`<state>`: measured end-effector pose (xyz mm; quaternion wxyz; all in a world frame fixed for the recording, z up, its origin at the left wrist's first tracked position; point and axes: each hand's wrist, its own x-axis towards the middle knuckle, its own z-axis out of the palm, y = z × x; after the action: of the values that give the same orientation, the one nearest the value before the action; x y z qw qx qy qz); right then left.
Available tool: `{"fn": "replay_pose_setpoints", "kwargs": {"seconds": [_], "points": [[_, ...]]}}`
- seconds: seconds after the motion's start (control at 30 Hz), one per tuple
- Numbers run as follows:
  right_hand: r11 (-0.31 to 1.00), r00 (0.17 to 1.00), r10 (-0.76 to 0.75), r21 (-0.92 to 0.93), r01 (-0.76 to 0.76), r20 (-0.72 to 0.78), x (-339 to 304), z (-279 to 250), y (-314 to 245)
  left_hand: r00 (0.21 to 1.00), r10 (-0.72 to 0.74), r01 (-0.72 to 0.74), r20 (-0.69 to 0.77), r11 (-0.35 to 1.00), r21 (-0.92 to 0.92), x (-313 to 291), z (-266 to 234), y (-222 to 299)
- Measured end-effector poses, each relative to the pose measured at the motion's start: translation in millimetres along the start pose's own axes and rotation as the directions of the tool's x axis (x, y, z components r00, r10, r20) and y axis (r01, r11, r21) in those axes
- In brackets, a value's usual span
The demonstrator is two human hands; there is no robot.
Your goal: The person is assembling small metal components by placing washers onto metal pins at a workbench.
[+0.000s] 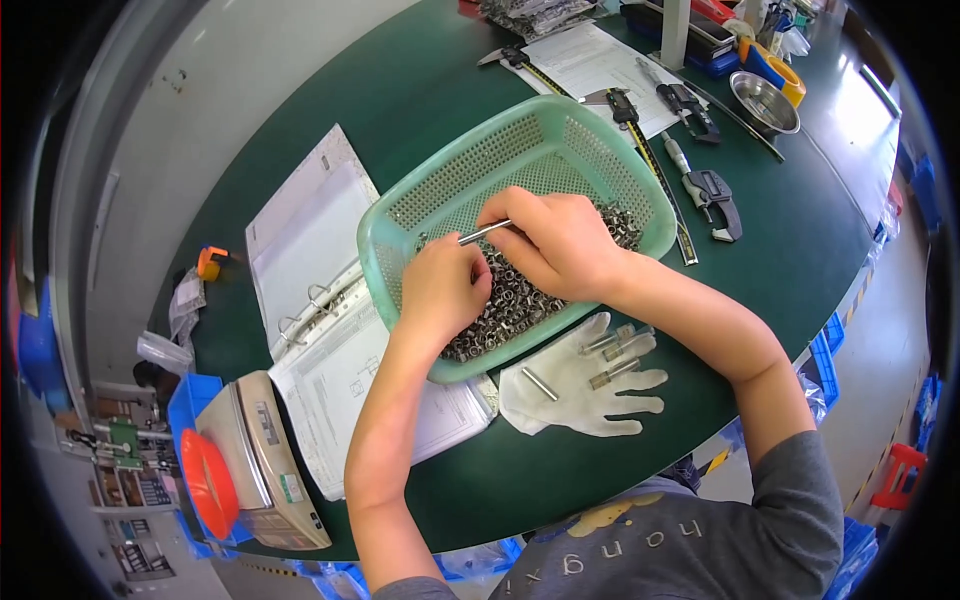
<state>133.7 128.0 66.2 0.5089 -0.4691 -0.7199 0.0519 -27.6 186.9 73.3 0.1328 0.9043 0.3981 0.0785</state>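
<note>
Above a green perforated plastic basket (400,215), my right hand (562,245) pinches a slim metal rod (484,232) that points left. My left hand (442,288) is closed with its fingertips at the rod's left end; whether a small part sits between them is hidden. Below both hands, a heap of small shiny metal rings (510,308) covers part of the basket's bottom. In front of the basket lies a white glove (590,410), palm down or up I cannot tell. On it rest a short metal pin (540,384) and several clear-and-metal cylinders (614,373).
An open ring binder (310,250) lies left, partly under the basket. Near it stands a scale (265,450) with an orange-red dish (208,484). Calipers (655,165), micrometers (710,195), papers (575,62) and a metal bowl (764,103) occupy the far right of the green table (290,130).
</note>
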Motion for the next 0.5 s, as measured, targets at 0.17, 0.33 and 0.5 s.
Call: {"fn": "replay_pose_setpoints", "kwargs": {"seconds": [0.17, 0.33, 0.5], "points": [[0.998, 0.998, 0.058, -0.040, -0.057, 0.017, -0.8, -1.7, -1.3, 0.974, -0.225, 0.149, 0.005, 0.631, -0.761, 1.6, -9.0, -14.8], [0.995, 0.996, 0.082, -0.052, -0.081, 0.020, -2.4, -0.5, -3.5, 0.981, -0.182, 0.068, 0.069, -0.007, -0.998, -2.4, -14.4, -17.0], [0.996, 0.998, 0.062, -0.062, -0.061, 0.000, -1.5, 1.4, -2.1, 0.998, -0.063, 0.013, 0.014, -0.018, -1.000, -3.7, -13.1, -18.2]]}}
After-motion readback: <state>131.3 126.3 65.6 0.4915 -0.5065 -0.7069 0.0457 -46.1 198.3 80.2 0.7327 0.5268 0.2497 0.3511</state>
